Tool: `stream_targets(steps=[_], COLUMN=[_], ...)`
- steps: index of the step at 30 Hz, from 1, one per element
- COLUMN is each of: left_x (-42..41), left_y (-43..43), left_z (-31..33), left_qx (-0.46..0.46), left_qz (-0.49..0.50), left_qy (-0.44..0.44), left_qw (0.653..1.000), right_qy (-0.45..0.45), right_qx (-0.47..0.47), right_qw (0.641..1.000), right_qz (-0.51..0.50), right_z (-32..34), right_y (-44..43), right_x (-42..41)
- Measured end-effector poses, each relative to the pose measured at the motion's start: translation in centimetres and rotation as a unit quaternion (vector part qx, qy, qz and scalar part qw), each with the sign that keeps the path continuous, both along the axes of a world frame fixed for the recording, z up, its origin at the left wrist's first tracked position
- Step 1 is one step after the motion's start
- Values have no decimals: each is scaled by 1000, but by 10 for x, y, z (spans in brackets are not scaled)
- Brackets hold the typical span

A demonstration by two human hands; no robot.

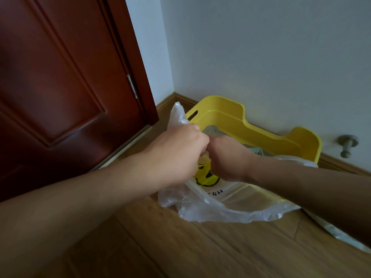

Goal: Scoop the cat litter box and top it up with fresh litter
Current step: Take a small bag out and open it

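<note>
Dark red panelled wooden door [60, 87], brown plank floor [200, 247], yellow plastic litter box [261, 135] in the wall corner holding grey litter [212, 130], clear smiley-print plastic bag [220, 207] draped against its front, left hand [176, 155] and right hand [226, 159] clenched on its top, touching.

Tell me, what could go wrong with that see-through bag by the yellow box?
1. The plastic bag looks very thin, and the left hand and right hand both grip it close together. A hard pull might tear it, so clumps could later drop through.
2. The bag sags onto the wooden floor in front of the litter box, so scooped litter might miss its mouth and scatter.
</note>
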State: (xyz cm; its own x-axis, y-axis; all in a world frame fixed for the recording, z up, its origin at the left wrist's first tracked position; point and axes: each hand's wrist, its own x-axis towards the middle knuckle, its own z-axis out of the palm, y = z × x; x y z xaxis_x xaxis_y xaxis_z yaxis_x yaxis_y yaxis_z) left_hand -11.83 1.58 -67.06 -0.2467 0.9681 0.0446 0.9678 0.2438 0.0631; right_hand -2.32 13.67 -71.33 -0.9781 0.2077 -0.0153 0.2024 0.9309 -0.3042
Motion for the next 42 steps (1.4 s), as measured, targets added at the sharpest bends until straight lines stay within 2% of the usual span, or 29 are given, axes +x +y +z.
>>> stream_targets(steps=[6, 9, 12, 15, 17, 19, 22, 25, 30, 37, 42], left_x=[-18, -24, -26, -28, -30, -32, -38, -45, -50, -65, -77], left_y=[10, 5, 1, -8, -17, -27, -39, -50, -65, -85, -96], left_z=[-19, -34, -43, -45, -44, -45, -51, -55, -69, -120, -142], left_qx=[-111, -88, -38, -3, 27, 50, 60, 39, -47, -160, -205], left_qz=[59, 80, 123, 144, 155, 173, 201, 216, 206, 218, 208], left_qy=[-36, -54, -93, -131, -190, -243, -300, -277, -187, -199, -204], left_qw=[991, 991, 987, 981, 969, 953, 931, 936, 959, 942, 934], right_qy=[2, 19, 85, 139, 107, 21, -72, -113, -156, -151, -111], right_qx=[-8, 9, 79, 89, 47, 18, 71, 76, 4, -39, -26], right_qw=[1000, 1000, 993, 986, 992, 999, 994, 988, 985, 986, 992], right_qz=[9, 9, 15, 38, 52, 32, 45, 66, 77, 64, 59], right_z=[-2, -4, -8, -17, -21, -29, -43, -57, -70, -86, -84], right_y=[9, 11, 4, -8, -14, -13, -10, -12, -13, -6, -16], right_x=[-3, -2, 4, 9, 10, 11, 11, 10, 9, 13, 16])
